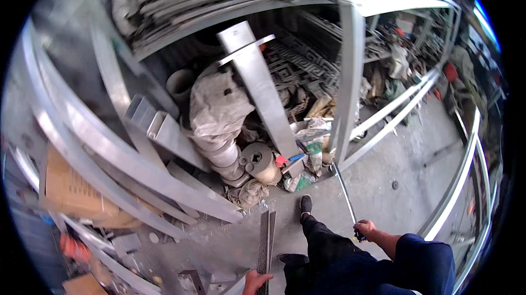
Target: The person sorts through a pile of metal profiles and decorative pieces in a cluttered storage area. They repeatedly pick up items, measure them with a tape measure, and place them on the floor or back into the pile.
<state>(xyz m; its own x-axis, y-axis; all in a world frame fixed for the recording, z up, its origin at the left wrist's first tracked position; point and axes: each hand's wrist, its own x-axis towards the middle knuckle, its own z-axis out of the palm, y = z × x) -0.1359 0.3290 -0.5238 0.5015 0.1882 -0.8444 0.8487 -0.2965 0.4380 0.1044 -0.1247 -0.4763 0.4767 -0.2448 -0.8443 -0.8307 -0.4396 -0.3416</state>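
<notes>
At the lower edge, my left hand (256, 282) is closed around a long, narrow metal channel bar (264, 251), which stands up from it toward the clutter. Out to the right, my right hand (366, 229) grips the dark handle end of a thin silver rod (345, 193). The rod slants away from me, and its far end appears near the foot of a pale metal upright (346, 75). Whether that end touches the upright, I cannot tell. My legs and dark shoes show between the two hands.
Long metal profiles (131, 169) lean on the left beside a cardboard box (71, 185). Ahead, a square metal post (263, 92) leans among a filled pale sack (216, 108), a brownish roll (262, 164) and scraps. Frame rails (394, 103) run along the right above grey floor (405, 158).
</notes>
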